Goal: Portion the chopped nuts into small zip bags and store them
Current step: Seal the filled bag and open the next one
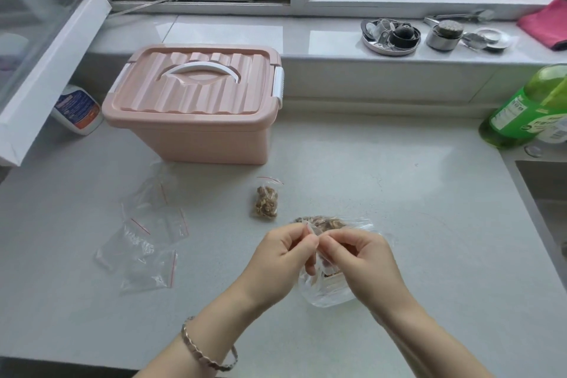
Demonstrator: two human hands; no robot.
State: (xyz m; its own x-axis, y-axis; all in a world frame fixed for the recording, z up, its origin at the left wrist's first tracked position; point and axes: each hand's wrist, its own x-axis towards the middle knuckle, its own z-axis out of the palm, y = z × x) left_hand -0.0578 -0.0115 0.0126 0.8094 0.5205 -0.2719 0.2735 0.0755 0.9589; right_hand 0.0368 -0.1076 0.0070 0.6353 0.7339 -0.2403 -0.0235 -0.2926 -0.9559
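Observation:
My left hand (280, 258) and my right hand (359, 261) meet above the grey counter, both pinching the top edge of a small clear zip bag (328, 291) that hangs between them. Just behind my fingers lies a larger clear bag of chopped nuts (325, 222). A small filled zip bag (266, 199) with a red seal line rests farther back. Several empty zip bags (144, 242) lie spread on the left. A pink storage box (191, 101) with a white handle stands shut at the back.
A white bottle (78, 110) lies left of the box under an open window frame. A green bottle (527, 110) stands at the right, beside a sink (543, 193). Metal dishes (389, 35) and a pink cloth (547, 24) sit on the sill.

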